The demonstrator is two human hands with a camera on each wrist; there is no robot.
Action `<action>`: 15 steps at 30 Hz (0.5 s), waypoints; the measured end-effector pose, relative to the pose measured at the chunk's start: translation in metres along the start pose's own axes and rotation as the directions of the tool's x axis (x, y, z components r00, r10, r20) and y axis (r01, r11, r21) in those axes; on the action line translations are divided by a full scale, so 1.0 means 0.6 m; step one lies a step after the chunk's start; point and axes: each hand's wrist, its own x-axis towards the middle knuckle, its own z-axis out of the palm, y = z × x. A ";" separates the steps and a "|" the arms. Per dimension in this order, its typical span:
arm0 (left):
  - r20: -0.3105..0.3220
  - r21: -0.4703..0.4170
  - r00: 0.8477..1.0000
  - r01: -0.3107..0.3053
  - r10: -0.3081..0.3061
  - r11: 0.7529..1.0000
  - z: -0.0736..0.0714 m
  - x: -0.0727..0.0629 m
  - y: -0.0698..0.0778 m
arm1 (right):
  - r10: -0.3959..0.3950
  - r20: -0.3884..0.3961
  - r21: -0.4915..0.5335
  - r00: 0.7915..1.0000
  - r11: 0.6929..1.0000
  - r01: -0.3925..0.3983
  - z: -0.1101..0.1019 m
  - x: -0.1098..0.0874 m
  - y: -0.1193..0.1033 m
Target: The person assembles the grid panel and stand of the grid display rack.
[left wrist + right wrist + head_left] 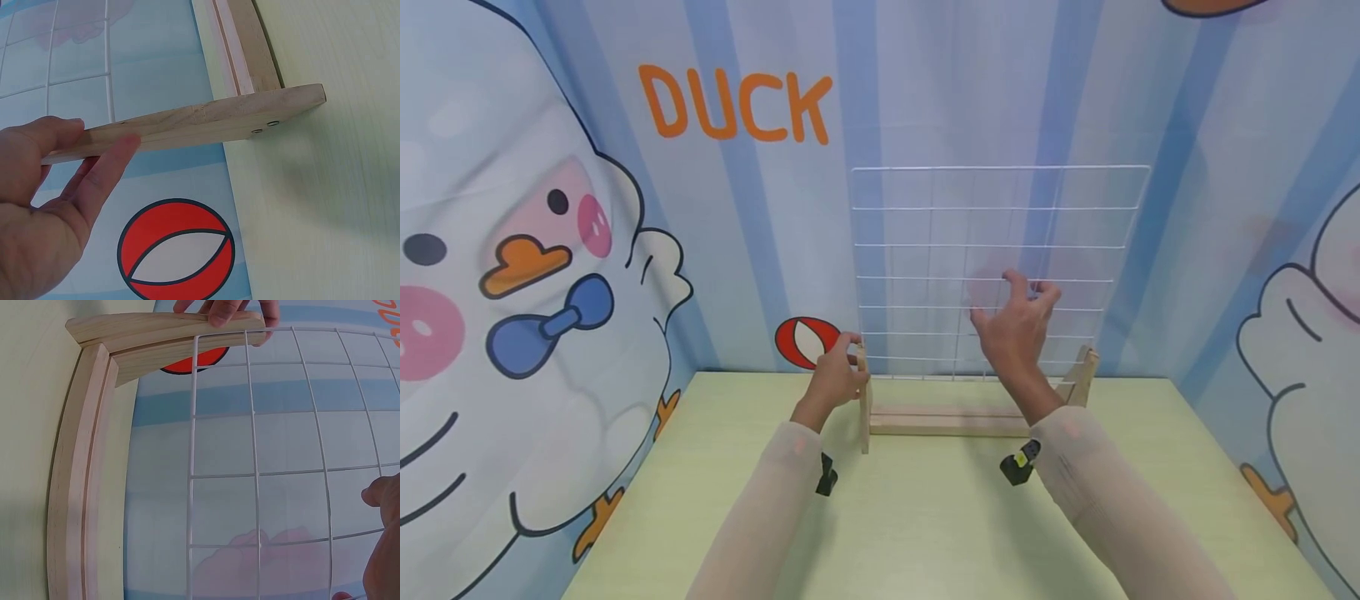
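Note:
A wooden stand has a left side piece [865, 412], a right side piece [1084, 377] and a low crossbar [947, 426] joining them. My left hand [833, 377] pinches the upper end of the left side piece, thumb on one side and fingers on the other. A white wire grid [985, 247] stands upright between the side pieces, its lower edge above the crossbar. My right hand [1018, 332] holds the grid in its lower right part, fingers spread and bent at the wires. In the right wrist view only part of that hand [386, 531] shows; some fingertips are hidden.
The stand is on a pale yellow-green table [917, 525]. Close behind hangs a blue striped cloth [760, 250] with printed ducks, a red-and-white ball and the word DUCK. Small black devices [1019, 463] sit at both wrists.

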 end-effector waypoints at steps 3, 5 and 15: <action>-0.002 0.000 1.000 -0.001 0.001 1.000 0.000 0.001 0.001 | -0.004 0.002 -0.003 1.000 1.000 0.004 0.000 0.001 0.001; -0.004 0.001 1.000 -0.004 0.004 1.000 0.000 0.001 0.002 | -0.008 0.001 -0.005 1.000 1.000 0.008 0.000 0.002 0.002; 0.012 0.005 1.000 -0.001 0.001 1.000 -0.004 -0.001 0.002 | 0.004 -0.005 -0.031 1.000 1.000 -0.004 0.003 0.000 0.002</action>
